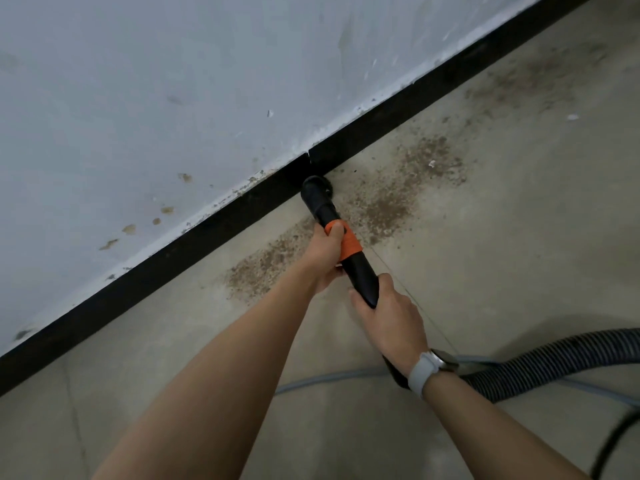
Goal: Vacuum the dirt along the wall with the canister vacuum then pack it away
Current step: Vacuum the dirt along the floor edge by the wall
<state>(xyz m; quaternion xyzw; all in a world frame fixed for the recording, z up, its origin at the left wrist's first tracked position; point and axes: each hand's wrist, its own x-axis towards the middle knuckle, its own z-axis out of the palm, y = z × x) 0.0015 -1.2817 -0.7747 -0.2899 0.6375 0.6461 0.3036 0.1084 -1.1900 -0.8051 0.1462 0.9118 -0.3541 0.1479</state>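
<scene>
At the far left, the wall [173, 81] is seen stained and chipped above a black skirting [145, 271], and the floor [173, 393] below that stretch looks free of loose grit, though whether it was ever dirty cannot be told. Further right, a brown patch of dirt [263, 265] is spread on the floor just beside the skirting, partly hidden under the left hand [325, 254]. That hand is wrapped round the wand [360, 271] at its orange band [348, 242], fingers curled over the tube. The nozzle [313, 188] is set down at the foot of the skirting, touching or nearly touching it, between the two nearer patches of dirt. The right hand [388, 313] is closed round the wand lower down, near where the ribbed hose [554, 358] joins; a watch [433, 368] is worn on that wrist. A thin grey cable [329, 377] is seen lying across the floor below the arms, and a dark cord [616, 441] at the lower right.

To the right of the nozzle, a denser patch [391, 199] is left untouched, and beyond it a fainter scatter [536, 77] runs on along the wall, with small white flecks [573, 116] among it.

The vacuuming is judged to be under way but far from finished: most of the visible dirt remains. The canister itself is not in view, and packing away is not yet begun.
</scene>
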